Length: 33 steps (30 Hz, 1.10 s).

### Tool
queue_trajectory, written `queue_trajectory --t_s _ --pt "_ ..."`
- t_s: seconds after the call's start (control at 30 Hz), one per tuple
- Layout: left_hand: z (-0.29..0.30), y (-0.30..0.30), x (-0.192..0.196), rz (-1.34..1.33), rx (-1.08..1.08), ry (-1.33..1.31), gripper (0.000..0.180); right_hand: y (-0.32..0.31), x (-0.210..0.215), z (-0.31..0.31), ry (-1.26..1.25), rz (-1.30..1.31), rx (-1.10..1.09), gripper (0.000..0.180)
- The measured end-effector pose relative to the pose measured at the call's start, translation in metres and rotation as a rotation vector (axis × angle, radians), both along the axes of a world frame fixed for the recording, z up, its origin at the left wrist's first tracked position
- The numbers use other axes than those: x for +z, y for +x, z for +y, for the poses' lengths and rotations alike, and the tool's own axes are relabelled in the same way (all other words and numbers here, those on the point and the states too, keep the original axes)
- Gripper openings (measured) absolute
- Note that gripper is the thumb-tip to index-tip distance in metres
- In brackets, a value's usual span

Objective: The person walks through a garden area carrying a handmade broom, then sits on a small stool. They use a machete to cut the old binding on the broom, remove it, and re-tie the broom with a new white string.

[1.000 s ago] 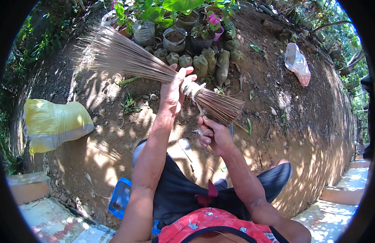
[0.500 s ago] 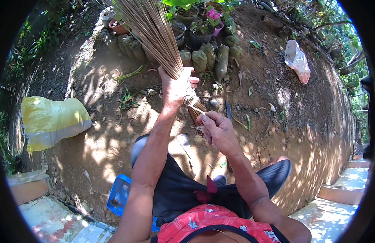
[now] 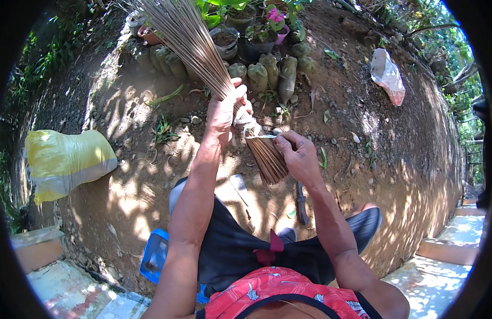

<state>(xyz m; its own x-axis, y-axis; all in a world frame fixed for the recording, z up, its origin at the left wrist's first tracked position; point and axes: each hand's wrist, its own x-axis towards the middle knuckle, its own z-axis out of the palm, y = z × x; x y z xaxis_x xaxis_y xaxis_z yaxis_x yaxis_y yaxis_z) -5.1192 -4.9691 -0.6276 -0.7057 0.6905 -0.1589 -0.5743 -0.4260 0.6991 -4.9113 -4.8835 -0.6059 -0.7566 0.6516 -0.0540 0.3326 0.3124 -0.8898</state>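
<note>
A broom of thin brown sticks [image 3: 190,45] slants across the middle, its bristles fanning toward the far left and its cut butt end nearer me. My left hand [image 3: 222,114] is wrapped round the bundle above the binding. A whitish strip [image 3: 249,127] winds about the sticks just below that hand. Between the thumb and fingers of my right hand [image 3: 298,154] is the strip's free end, pulled taut to the right of the bundle. Below my right hand lies a dark-handled knife [image 3: 302,208], its blade partly hidden. A pale flat blade [image 3: 239,187] rests near my legs.
A yellow sack [image 3: 70,159] lies on the dirt at left, and a white-and-pink bag [image 3: 387,77] at far right. Potted plants [image 3: 256,42] and upturned bottles [image 3: 257,77] line the back. A blue plastic container [image 3: 154,255] sits beside my left leg. Concrete ledges [image 3: 443,250] edge both sides.
My right hand has moved right and slightly down, drawing the strip out from the bundle. The butt end has swung right and shows more fully; my left hand has turned slightly.
</note>
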Motion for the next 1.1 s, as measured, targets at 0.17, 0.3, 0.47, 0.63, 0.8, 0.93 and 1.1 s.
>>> queue_trajectory --t_s 0.17,0.3,0.47,0.63,0.8,0.93,1.1 --pt "0.002 0.000 -0.007 0.121 0.049 -0.148 0.022 0.003 -0.004 -0.003 -0.018 -0.026 -0.001 0.024" --pt "0.004 0.004 -0.009 0.171 0.036 -0.224 0.025 -0.003 0.002 0.001 0.069 0.016 0.016 0.024" --pt "0.008 0.012 -0.008 0.247 -0.053 -0.373 0.029 -0.031 0.013 0.009 0.288 0.144 0.048 0.019" --pt "0.017 0.023 -0.013 0.115 -0.213 -0.228 0.034 -0.059 0.008 0.023 0.363 0.147 0.076 0.015" --pt "0.014 0.020 -0.013 -0.066 -0.224 -0.191 0.032 -0.060 0.004 0.025 0.396 0.231 -0.019 0.018" --pt "0.009 0.016 -0.022 -0.033 -0.136 -0.246 0.034 -0.039 0.026 0.005 0.361 0.288 -0.234 0.036" --pt "0.009 0.014 -0.022 0.059 -0.075 -0.266 0.038 0.003 0.005 0.005 0.003 -0.146 0.113 0.069"
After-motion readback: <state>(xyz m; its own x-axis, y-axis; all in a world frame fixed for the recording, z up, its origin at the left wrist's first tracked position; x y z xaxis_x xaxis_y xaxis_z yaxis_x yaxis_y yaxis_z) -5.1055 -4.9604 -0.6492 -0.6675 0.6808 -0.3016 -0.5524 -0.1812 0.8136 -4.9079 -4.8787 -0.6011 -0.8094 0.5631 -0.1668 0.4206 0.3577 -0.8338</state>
